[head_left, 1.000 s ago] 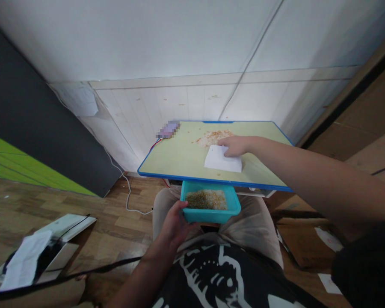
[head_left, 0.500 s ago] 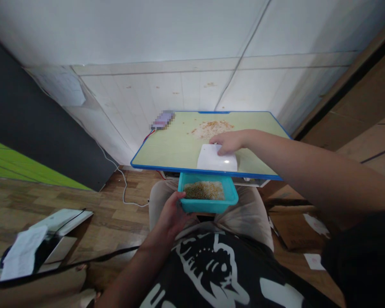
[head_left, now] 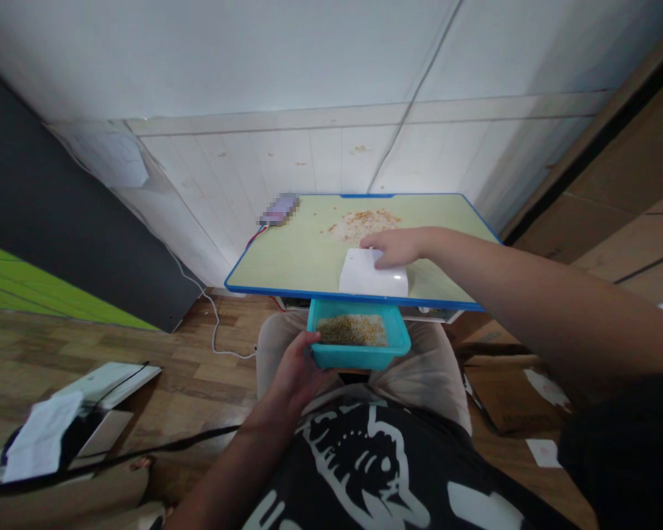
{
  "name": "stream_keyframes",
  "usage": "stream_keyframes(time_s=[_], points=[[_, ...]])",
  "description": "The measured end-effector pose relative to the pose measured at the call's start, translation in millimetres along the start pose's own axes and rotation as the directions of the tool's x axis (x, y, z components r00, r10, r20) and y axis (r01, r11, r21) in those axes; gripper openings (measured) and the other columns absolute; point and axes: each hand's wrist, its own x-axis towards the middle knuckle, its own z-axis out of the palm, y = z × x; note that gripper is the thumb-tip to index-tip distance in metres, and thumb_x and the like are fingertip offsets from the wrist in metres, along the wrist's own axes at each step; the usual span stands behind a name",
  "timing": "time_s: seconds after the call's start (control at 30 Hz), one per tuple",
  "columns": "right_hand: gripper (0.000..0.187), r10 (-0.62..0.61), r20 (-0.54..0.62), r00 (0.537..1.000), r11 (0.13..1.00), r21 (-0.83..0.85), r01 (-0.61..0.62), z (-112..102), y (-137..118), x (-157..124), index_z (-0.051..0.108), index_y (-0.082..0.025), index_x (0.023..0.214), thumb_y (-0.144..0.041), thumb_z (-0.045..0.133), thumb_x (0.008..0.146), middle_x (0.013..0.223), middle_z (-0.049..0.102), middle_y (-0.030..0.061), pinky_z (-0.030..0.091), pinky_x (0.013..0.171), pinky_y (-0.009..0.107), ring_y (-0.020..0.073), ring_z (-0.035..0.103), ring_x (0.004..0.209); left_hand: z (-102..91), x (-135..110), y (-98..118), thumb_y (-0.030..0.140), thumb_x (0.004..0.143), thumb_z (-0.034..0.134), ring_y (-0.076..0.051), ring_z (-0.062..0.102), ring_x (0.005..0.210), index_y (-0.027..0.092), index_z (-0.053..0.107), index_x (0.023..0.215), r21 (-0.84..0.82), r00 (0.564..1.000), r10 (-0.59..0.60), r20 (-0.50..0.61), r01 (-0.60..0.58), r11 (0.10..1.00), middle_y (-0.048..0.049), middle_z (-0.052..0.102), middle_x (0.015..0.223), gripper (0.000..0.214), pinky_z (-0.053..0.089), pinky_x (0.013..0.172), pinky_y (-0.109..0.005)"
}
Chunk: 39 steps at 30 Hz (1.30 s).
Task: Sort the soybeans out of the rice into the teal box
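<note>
My left hand (head_left: 303,368) grips the left side of a turquoise plastic tub (head_left: 359,359), thumb over its rim. Greenish and pale grains (head_left: 353,330) lie inside the tub, which sits just below the table's front edge, over my lap. On the table, my right hand (head_left: 395,245) is closed on the far edge of a white, slightly curved scraper (head_left: 373,274). The scraper's near edge lies at the table's blue front border. Beyond that hand, a spread of pale grains with orange-brown bits (head_left: 365,224) covers part of the tabletop.
The small yellow-green table (head_left: 287,258) has a raised blue border and stands against a white wall. A blurred-out phone-like object (head_left: 279,210) with a red cord lies at its far left corner. Cardboard (head_left: 513,390) is on the floor to the right; a white cable (head_left: 215,324) runs down left.
The view has shifted very slightly. Both hands, the scraper and the tub keep almost the same places.
</note>
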Motion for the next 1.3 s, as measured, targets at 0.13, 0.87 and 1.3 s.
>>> stream_keyframes(time_s=[0.13,0.87,1.3], points=[[0.048,-0.006,-0.032,0.999,1.000,-0.026,0.006,0.4,-0.5,-1.7,0.066,-0.019,0.118,-0.016,0.066,0.070,0.127,0.072,0.0119,0.051,0.094,0.038,0.0310,0.067,0.115,1.0,-1.9,-0.2,0.017,0.080,0.060,-0.024,0.074,0.074,0.009,0.070,0.124,-0.014,1.000,0.001,-0.010,-0.001,1.000,-0.0098,0.082,0.089,0.046,0.059,0.066,-0.033],[0.045,0.014,-0.078,0.997,1.000,0.002,-0.014,-5.8,-1.5,-10.3,0.064,-0.020,0.117,-0.016,0.067,0.072,0.124,0.072,0.0106,0.053,0.091,0.039,0.0304,0.067,0.110,-1.3,-0.3,-1.9,0.017,0.080,0.062,-0.027,0.075,0.081,0.010,0.068,0.130,0.005,1.000,-0.013,0.018,0.013,1.000,-0.0114,0.082,0.095,0.051,0.060,0.070,-0.036],[0.064,0.109,-0.100,0.989,0.989,-0.090,-0.119,-4.7,22.0,-9.3,0.062,-0.019,0.137,-0.016,0.067,0.074,0.143,0.067,0.0148,0.051,0.106,0.045,0.0350,0.063,0.128,-7.5,3.0,-2.7,0.018,0.081,0.061,-0.025,0.074,0.078,0.011,0.070,0.123,0.010,0.999,-0.021,0.028,0.021,1.000,-0.0098,0.082,0.092,0.043,0.058,0.065,-0.033]])
